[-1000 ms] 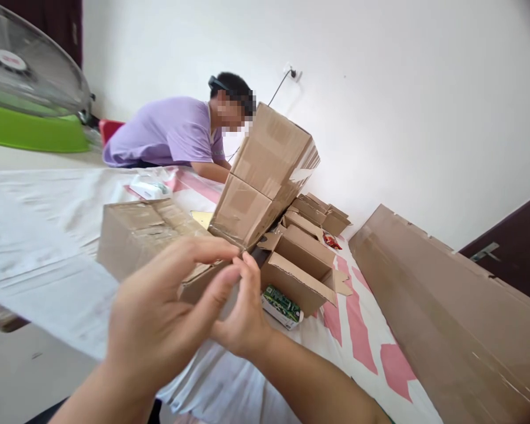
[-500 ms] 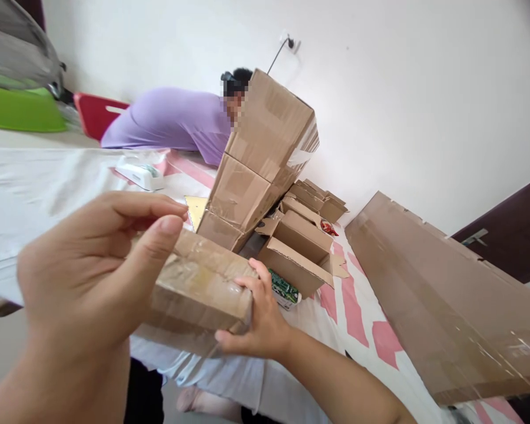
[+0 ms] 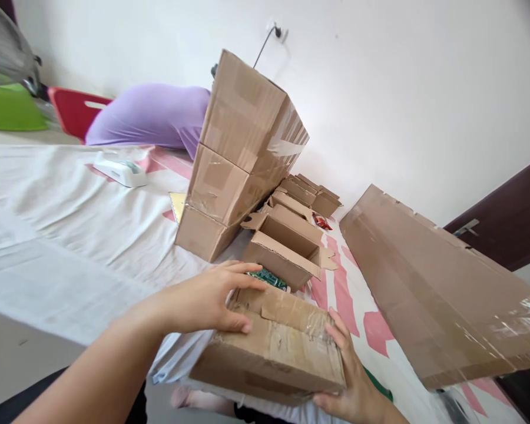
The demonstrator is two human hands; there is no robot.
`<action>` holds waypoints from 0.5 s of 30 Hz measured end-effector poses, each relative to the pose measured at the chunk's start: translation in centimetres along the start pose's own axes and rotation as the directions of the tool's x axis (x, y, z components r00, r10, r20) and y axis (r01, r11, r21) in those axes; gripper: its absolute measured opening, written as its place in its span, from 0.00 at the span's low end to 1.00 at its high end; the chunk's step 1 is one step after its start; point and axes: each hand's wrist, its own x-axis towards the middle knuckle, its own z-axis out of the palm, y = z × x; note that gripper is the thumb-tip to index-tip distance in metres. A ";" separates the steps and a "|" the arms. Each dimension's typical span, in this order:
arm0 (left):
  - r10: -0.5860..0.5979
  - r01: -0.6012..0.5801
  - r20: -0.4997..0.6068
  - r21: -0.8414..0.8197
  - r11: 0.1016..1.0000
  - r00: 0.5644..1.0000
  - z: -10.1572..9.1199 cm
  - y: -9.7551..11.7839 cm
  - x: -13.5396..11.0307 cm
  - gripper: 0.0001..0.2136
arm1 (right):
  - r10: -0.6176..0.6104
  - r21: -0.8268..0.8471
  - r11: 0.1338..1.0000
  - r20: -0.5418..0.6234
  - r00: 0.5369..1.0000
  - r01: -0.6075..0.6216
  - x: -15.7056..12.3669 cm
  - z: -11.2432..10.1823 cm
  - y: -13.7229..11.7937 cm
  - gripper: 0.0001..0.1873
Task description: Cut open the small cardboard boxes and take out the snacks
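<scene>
A taped cardboard box (image 3: pixel 287 347) is tilted at the near edge of the cloth-covered table. My right hand (image 3: pixel 351 377) grips its right end, fingers on the top face and thumb on the near lower edge. Over the box's far left corner is my left hand (image 3: pixel 212 300), thumb and fingers spread apart; the thumb tip lies at the top face. Whether the left fingertips touch the box I cannot tell. Just behind it, a green printed packet (image 3: pixel 269 279) is partly hidden, next to an open empty carton (image 3: pixel 287 247).
A leaning stack of taped boxes (image 3: pixel 229 171) rises mid-table. More open cartons (image 3: pixel 309 194) and a red packet (image 3: pixel 321 222) lie behind. A large cardboard panel (image 3: pixel 424 282) stands at right. A white device (image 3: pixel 121 169) lies far left. Beyond sits a person in purple (image 3: pixel 154 115).
My left hand has come down and right from in front of the camera to the box. My right hand and the box have shifted right and lower in view. The view has also shifted slightly.
</scene>
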 end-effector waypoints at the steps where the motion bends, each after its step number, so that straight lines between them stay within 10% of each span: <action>1: -0.007 0.007 0.037 -0.017 1.000 0.999 0.2 -0.1 0.2 0.30 | 0.017 0.007 1.000 -0.013 1.000 -0.017 -0.8 -0.3 0.7 0.53; 9: 0.018 -0.010 0.079 -0.108 0.994 0.997 0.1 -0.3 0.8 0.32 | 0.398 -0.225 0.877 -0.152 0.905 -0.424 -6.9 0.5 8.5 0.20; 15: 0.021 -0.007 0.096 -0.143 0.990 0.995 0.2 -0.3 0.9 0.30 | 0.469 -0.246 0.845 -0.087 0.879 -0.475 -9.2 1.3 10.6 0.17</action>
